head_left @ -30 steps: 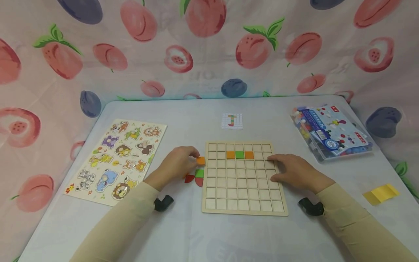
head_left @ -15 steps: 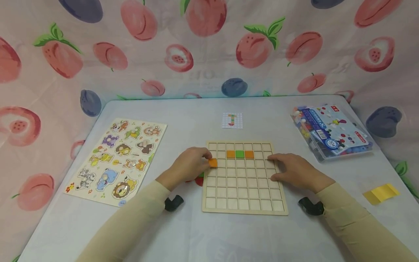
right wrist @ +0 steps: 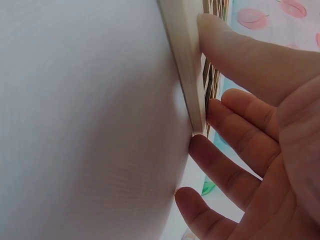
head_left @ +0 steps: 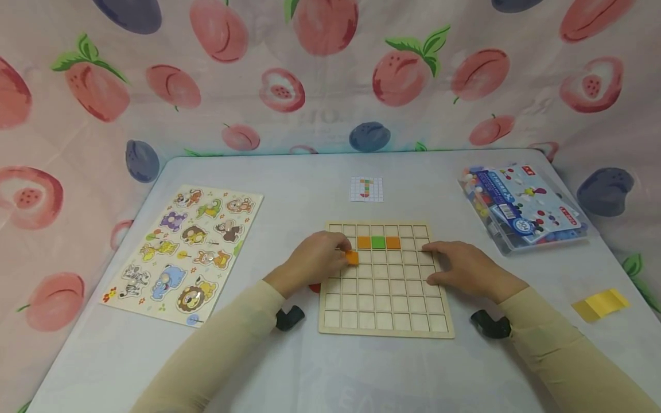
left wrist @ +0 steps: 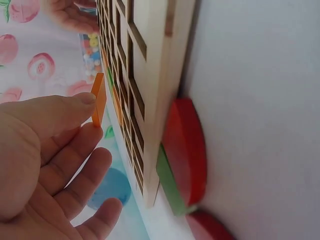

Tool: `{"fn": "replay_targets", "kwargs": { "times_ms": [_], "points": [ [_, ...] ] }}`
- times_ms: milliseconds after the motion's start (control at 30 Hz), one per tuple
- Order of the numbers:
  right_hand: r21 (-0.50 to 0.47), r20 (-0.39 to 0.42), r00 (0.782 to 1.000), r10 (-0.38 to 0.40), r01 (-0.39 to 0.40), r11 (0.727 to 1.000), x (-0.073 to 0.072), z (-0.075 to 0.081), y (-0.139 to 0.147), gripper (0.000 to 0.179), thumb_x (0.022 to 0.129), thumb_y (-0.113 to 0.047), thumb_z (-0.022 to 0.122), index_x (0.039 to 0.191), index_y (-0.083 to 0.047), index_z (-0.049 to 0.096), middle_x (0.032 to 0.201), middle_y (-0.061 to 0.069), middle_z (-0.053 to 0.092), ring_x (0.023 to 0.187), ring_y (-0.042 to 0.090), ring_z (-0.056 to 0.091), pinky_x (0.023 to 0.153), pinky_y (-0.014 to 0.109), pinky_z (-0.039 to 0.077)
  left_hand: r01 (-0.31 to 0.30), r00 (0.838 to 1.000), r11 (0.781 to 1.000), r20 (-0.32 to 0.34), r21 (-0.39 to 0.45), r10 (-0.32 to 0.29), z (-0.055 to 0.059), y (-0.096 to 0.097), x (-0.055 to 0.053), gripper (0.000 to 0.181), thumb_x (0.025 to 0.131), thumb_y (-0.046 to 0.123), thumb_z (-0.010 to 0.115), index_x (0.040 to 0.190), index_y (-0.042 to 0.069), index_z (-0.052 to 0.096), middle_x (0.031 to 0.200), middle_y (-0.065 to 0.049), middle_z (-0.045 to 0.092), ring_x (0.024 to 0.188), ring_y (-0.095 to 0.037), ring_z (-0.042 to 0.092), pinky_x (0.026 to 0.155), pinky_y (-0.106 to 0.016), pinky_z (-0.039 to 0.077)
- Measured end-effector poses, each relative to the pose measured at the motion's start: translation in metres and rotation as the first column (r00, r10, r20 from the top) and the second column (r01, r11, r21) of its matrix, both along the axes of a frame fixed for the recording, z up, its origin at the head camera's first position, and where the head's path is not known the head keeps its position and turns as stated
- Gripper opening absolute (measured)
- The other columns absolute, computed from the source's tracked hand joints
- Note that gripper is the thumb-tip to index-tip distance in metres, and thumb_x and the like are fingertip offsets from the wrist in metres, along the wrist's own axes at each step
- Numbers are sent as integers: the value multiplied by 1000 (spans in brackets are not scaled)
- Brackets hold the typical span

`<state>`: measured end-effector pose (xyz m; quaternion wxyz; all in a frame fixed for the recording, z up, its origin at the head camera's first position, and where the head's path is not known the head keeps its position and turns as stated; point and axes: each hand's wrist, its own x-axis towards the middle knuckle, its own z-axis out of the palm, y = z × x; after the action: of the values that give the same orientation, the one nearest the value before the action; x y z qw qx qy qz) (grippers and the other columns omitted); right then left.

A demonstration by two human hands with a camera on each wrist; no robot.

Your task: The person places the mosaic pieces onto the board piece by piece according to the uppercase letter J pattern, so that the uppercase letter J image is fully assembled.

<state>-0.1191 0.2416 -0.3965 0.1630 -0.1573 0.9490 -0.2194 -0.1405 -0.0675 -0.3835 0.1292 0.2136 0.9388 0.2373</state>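
Observation:
Between thumb and index finger, my left hand (head_left: 314,263) pinches an orange square tile (head_left: 352,257) above the wooden grid board (head_left: 383,322). The left wrist view shows this orange tile (left wrist: 100,102) on edge, apart from the board. One row of the board holds an orange tile (head_left: 364,243), a green tile (head_left: 378,243) and another orange tile (head_left: 393,243) side by side. My right hand (head_left: 469,269) rests its thumb and fingertips on the board's right edge, fingers loosely spread. Beside the board's left edge lie a red curved piece (left wrist: 187,145), a green piece (left wrist: 170,182) and another red piece (left wrist: 209,227).
Behind the board lies a small pattern card (head_left: 366,189). An animal puzzle board (head_left: 196,252) is at left. At right stand a clear plastic box (head_left: 524,206) of coloured parts and a folded yellow paper (head_left: 601,306).
My left hand has carried the orange tile rightward from beyond the board's left edge to over the grid, below the row of tiles. The right hand has stayed in place.

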Motion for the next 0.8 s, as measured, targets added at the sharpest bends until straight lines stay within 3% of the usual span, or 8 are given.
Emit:
{"fn": "replay_targets", "kwargs": {
  "times_ms": [233,467,800],
  "points": [
    [3,-2,1000,2,-2,1000,0,-1,0,68,85,-29,81,140,0,54,141,27,52,132,49,43,106,61,33,22,1000,1000,15,-3,-22,-3,8,-1,22,90,11,70,112,8,71,110,-4,70,93,-19,58,87,-33,49],
    [2,4,1000,-4,4,1000,0,0,0,68,85,-30,80,141,0,54,141,26,52,132,49,43,106,62,33,26,999,999,40,36,-27,-5,14,-3,22,91,10,66,112,8,71,111,-2,69,99,-19,59,92,-33,48],
    [-2,-9,1000,6,-6,1000,0,0,1,67,86,-28,80,140,0,54,140,27,52,131,49,44,105,62,34,60,998,998,-18,31,-59,-5,22,-5,20,91,13,71,111,8,72,111,-1,71,103,-18,62,93,-31,48]
  ]
}}
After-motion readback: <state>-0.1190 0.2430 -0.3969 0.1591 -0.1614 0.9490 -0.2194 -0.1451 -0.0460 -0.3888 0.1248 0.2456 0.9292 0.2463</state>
